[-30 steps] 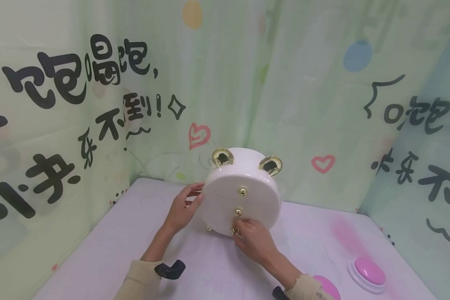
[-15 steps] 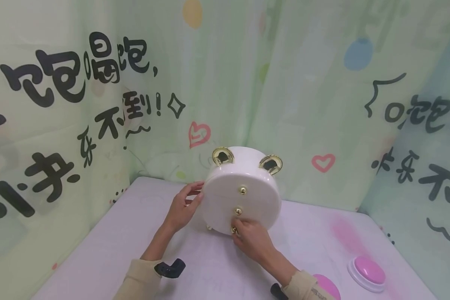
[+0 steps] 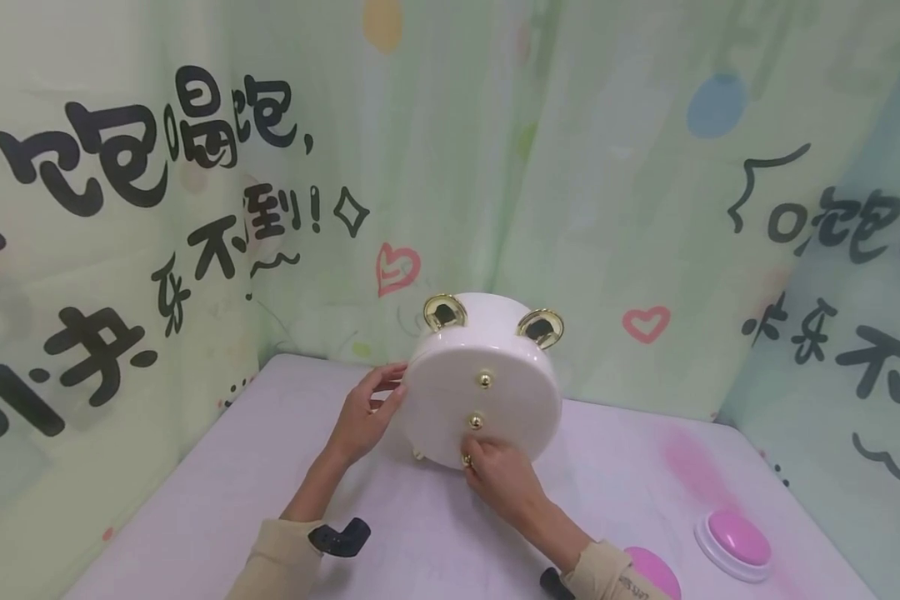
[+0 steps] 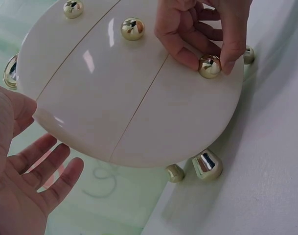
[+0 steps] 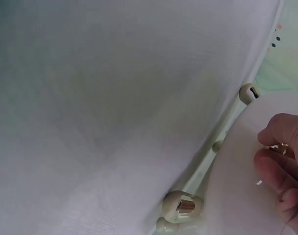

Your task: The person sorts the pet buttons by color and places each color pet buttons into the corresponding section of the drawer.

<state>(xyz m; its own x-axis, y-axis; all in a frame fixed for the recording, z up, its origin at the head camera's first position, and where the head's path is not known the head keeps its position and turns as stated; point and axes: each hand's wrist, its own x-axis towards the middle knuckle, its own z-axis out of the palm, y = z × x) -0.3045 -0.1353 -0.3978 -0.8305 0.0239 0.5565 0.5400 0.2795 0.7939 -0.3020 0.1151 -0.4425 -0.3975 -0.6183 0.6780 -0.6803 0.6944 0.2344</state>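
"So, what does the right hand have hold of?"

"The lowest gold knob on the round white box. Thumb and a finger are closed on it in a pinch, the other fingers curled in toward the palm."

"And the left hand?"

"That one grips nothing. Its fingers are spread and fairly straight at the side of the box, with the thumb by the rim of the face. I can't tell how many of them actually touch."

"Where does the box stand, exactly?"

"On the worktop, just to the right of the left hand and directly behind the right hand's fingers. The middle knob sits just above those fingers, the top knob higher again."

"Anything else on it?"

"Gold ears on top, above both hands, and gold feet at the bottom."

"What about the pink things?"

"One pink dome in a white base is well apart from the right hand, off to its right. A second pink dome is partly hidden behind the right sleeve."
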